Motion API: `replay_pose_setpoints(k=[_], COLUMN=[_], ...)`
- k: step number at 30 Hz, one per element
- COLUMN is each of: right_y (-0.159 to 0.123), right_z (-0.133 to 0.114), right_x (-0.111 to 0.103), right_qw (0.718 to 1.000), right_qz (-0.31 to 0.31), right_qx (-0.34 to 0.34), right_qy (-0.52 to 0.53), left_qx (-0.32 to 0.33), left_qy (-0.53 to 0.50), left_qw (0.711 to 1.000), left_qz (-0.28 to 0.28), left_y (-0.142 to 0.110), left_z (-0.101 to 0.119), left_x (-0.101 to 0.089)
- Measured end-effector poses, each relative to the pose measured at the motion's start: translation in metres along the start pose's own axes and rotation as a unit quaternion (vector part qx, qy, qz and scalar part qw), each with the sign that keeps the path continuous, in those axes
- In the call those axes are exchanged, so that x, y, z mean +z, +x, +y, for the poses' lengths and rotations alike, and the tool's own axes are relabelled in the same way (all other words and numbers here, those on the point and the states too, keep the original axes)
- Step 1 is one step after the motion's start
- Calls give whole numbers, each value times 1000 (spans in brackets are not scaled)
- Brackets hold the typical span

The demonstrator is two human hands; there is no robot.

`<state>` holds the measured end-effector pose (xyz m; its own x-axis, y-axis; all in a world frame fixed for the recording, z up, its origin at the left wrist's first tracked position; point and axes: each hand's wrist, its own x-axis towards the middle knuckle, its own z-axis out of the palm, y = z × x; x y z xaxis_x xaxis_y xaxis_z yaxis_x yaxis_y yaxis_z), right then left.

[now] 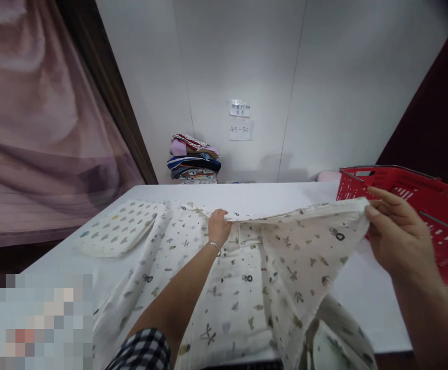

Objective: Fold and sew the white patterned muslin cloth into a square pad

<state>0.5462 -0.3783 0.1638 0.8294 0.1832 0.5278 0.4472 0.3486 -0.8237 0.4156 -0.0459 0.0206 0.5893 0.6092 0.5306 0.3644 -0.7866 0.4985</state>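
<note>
A large white cloth (243, 293) with small printed plants and figures spreads over the white table and drapes down its near side. With its thumb and fingers, my right hand (399, 231) pinches the cloth's far right corner, lifted above the table. My left hand (219, 226), a bracelet at its wrist, is closed on the cloth's far edge near the middle. Between both hands the edge runs fairly taut, and folds hang below it. At the left, a second white cloth (123, 226) with grey cloud-like shapes lies folded beside the large one.
A red plastic basket (447, 205) stands at the table's right, close to my right hand. Beyond the far edge of the white table (247, 192) sits a stack of folded textiles (195, 159) against the wall. Paper signs (240, 129) are stuck there. Pink curtain (54, 128) hangs left.
</note>
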Motion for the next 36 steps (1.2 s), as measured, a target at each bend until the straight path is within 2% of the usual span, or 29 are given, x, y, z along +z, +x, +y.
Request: replay_pose_setpoints(k=[3, 6, 11, 15, 18, 20, 22, 24, 26, 28, 30, 34, 36], right_y=[6, 8, 10, 13, 17, 19, 21, 23, 25, 27, 28, 24, 18], right_z=[-8, -14, -16, -15, -13, -12, -10, -8, -7, -5, -5, -7, -9], right_x=[-6, -10, -15, -22, -28, -31, -34, -40, -47, -55, -62, -71, -74], right_qw=[999, 999, 999, 999, 998, 998, 998, 997, 997, 996, 994, 992, 991], right_qz=[2, 4, 17, 31, 38, 39, 44, 51, 57, 74, 96, 109, 104], right_qx=[26, 36, 19, 15, 28, 35, 38, 39, 38, 32, 33, 68, 84], right_qy=[20, 26, 28, 28, 30, 34, 38, 43, 46, 41, 29, 11, 2], left_qx=[-50, -64, 55, 135, 184, 184, 156, 138, 135, 129, 110, 9, -29], left_qy=[37, 28, -21, -36, -1, 33, 52, 56, 51, 39, 15, -85, -125], left_qw=[997, 997, 998, 987, 975, 973, 979, 983, 983, 976, 958, 893, 862], left_qz=[46, 44, -21, -76, -122, -134, -120, -103, -110, -171, -265, -441, -491], left_y=[7, 13, 10, -10, -27, -34, -35, -34, -34, -38, -44, -47, -42], left_z=[-5, -10, -11, -15, -27, -36, -42, -42, -35, -24, -13, -7, -11], left_x=[-8, -11, -10, -10, -9, -10, -13, -22, -37, -57, -76, -100, -102])
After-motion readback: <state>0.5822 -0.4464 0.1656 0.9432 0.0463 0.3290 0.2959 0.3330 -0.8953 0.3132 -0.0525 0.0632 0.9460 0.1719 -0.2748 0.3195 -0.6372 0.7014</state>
